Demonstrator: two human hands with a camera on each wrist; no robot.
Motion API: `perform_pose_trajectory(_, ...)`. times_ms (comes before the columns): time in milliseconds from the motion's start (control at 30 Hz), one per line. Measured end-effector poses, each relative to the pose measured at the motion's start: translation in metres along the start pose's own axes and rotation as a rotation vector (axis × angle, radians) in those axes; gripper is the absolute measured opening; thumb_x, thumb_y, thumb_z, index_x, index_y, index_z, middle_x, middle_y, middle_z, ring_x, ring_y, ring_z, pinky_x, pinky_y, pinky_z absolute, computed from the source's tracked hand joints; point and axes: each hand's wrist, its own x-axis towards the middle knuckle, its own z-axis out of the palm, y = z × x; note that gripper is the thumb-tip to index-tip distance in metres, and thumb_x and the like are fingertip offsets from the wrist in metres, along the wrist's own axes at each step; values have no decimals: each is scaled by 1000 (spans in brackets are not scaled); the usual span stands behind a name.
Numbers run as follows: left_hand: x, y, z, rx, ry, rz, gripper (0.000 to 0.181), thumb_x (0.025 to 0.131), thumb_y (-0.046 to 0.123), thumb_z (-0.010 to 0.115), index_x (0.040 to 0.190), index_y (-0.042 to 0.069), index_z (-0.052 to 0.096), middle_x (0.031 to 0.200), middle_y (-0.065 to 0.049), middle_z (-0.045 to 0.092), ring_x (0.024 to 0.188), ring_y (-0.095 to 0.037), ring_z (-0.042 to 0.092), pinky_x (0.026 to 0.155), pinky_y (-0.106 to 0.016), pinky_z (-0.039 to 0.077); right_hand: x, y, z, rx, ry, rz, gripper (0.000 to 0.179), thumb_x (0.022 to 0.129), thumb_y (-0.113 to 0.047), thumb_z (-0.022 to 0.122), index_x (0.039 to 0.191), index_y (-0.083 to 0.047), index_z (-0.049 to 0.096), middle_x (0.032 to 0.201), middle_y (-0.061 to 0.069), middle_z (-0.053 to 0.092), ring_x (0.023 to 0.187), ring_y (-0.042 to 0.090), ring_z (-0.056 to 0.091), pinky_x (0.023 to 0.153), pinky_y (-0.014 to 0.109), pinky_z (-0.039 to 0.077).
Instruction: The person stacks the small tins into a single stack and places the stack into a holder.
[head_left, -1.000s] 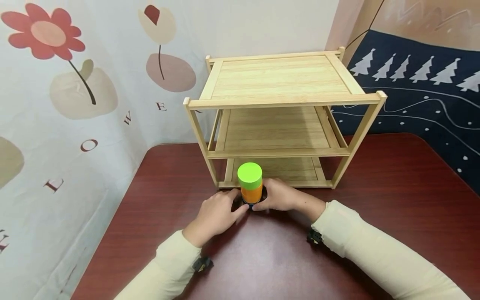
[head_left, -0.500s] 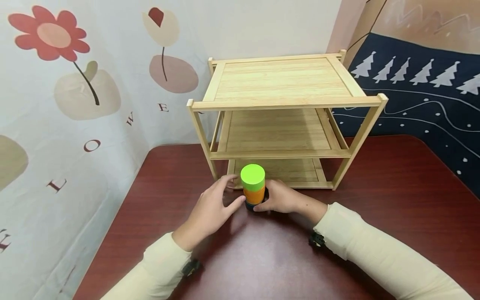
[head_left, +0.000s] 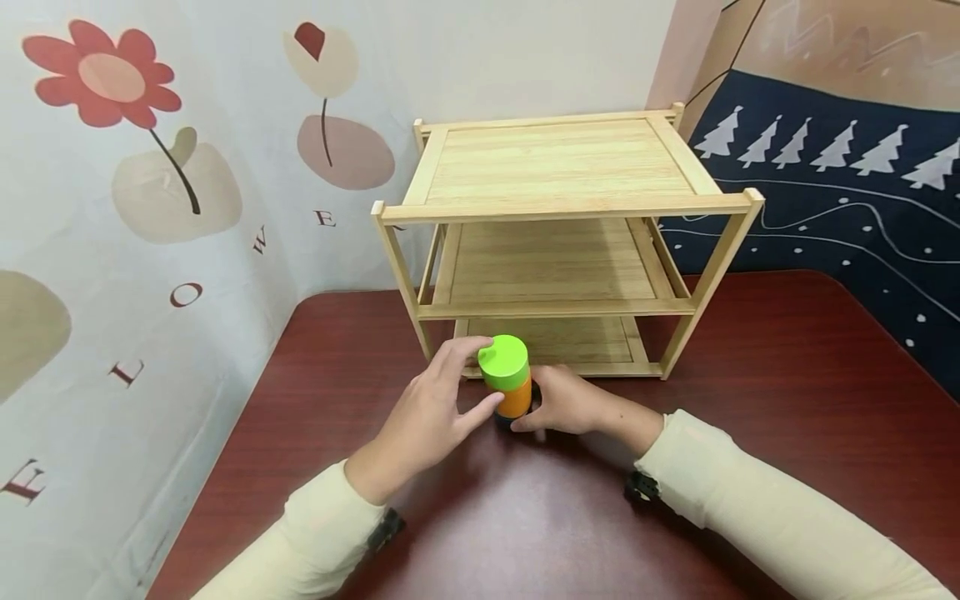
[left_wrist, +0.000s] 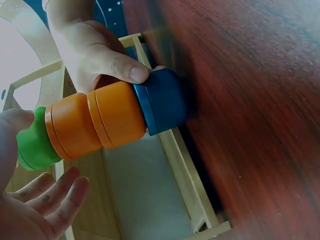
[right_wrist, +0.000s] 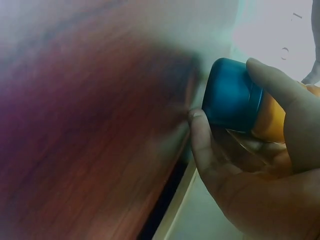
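A stack of rounded cup-like pieces stands upright on the table at the shelf's front: a blue piece lowest, two orange pieces above it, a green piece on top. My right hand grips the blue piece low down, its thumb on the near side. In the right wrist view, its fingers curl around the blue piece. My left hand is around the upper left of the stack, thumb and fingers spread wide. Whether its thumb touches the green piece, I cannot tell.
Directly behind the stack stands a wooden shelf with three levels. The dark red table spreads out to both sides and in front. A flower-printed cloth hangs at the left and back, a navy tree-printed one at the right.
My left hand has left the stack's base, spread its fingers and risen to the green top. My right hand keeps its grip on the blue piece. The view has shifted slightly.
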Motion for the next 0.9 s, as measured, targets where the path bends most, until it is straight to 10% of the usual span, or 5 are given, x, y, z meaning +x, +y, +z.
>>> perform_pose_trajectory(533,6,18,-8,18,-2,88,72,82,21,84,141,15,43,129,-4,57,109,-18,65,87,-36,56,-16,-15,-4,-84,61,-119,49,75,-18,87,117,-13,61,102,-2,68,88,8,63,83,40,56)
perform_pose_trajectory(900,12,30,-20,40,-26,88,72,82,29,83,141,17,44,121,-1,64,98,-14,65,79,-32,56,-26,-28,-13,-132,43,-89,46,75,-25,87,113,-13,64,96,-6,70,84,6,65,77,25,54)
